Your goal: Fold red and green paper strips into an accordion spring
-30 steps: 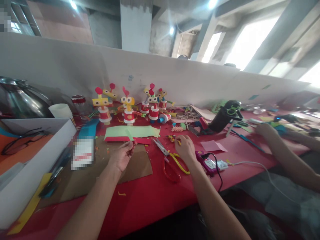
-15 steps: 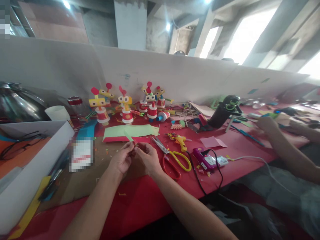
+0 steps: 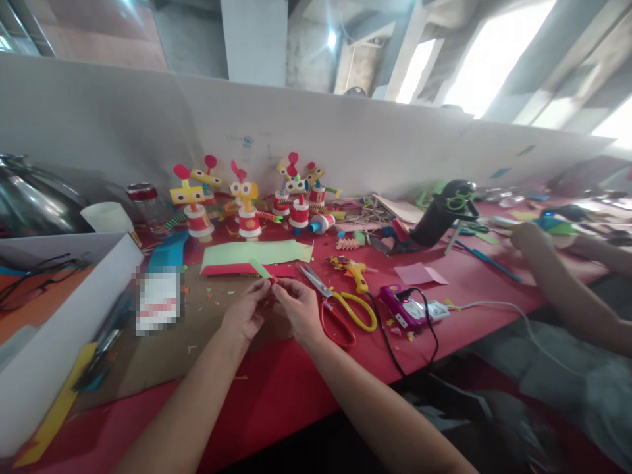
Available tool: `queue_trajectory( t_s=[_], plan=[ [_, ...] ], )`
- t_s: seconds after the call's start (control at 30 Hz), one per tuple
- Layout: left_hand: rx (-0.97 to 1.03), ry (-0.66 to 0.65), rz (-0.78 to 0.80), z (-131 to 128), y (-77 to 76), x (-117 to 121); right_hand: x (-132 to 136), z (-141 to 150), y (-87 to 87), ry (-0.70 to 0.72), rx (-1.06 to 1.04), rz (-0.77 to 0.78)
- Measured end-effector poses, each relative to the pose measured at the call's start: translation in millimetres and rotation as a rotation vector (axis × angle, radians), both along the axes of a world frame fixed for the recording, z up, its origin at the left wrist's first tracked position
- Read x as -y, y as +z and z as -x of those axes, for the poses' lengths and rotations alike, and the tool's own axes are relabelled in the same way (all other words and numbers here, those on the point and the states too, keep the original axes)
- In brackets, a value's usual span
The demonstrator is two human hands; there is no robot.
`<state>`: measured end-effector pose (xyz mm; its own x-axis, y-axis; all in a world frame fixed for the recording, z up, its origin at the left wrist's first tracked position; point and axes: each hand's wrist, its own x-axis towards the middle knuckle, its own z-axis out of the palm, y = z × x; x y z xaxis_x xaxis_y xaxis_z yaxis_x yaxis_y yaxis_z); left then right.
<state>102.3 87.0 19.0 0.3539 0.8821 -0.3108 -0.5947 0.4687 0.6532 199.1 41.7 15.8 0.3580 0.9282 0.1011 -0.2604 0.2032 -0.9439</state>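
Observation:
Between the fingertips of my left hand (image 3: 249,309) and my right hand (image 3: 299,306) is a folded paper strip (image 3: 260,268), with a light green end sticking up and a bit of red at the pinch. Both hands are closed on it above a brown cardboard sheet (image 3: 207,329). Just beyond them lies a light green paper sheet (image 3: 257,251) along a red one. Right of my right hand rest scissors (image 3: 340,303) with one red and one yellow handle. A yellow glue gun (image 3: 356,273) lies behind the scissors.
Several paper-cup figures (image 3: 247,220) stand along the white partition. At left are a white box (image 3: 108,270), a paper cup (image 3: 108,220) and a steel kettle (image 3: 39,197). A purple power strip (image 3: 402,308) with cables sits right. Another person's arm (image 3: 557,286) reaches in at far right.
The strip's green end and some red now show more clearly above my fingertips. My fingers have shifted slightly while keeping their pinch. The whole view has shifted slightly.

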Motion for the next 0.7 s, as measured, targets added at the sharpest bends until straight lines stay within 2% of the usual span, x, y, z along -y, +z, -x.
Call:
queue_trajectory(
  t_s=[0.1,0.27,0.4,0.5,0.6,0.63,0.7],
  plan=[
    [-0.034,0.032,0.036,-1.1,4.7,2.7,-0.1,-1.1,-0.9,-0.019,0.023,0.012],
    [-0.047,0.012,0.037,-2.2,11.9,5.6,-1.1,-0.7,0.5,-0.052,-0.032,0.018],
    [-0.063,-0.013,-0.024,-3.0,11.1,5.8,-3.9,-0.6,-0.4,-0.074,-0.114,0.041],
    [-0.101,0.02,-0.096,-2.1,7.5,4.2,-5.3,-1.8,-3.4,-0.046,-0.143,0.057],
    [-0.193,0.061,-0.12,2.8,5.6,0.5,-3.5,-6.9,-3.9,0.002,-0.031,0.09],
    [-0.225,0.065,-0.11,5.2,5.7,-0.9,-2.6,-10.1,-2.6,-0.026,0.041,0.083],
    [-0.273,0.049,-0.085,10.1,6.7,-3.5,-2.0,-18.7,2.7,-0.172,0.183,0.024]
  ],
)
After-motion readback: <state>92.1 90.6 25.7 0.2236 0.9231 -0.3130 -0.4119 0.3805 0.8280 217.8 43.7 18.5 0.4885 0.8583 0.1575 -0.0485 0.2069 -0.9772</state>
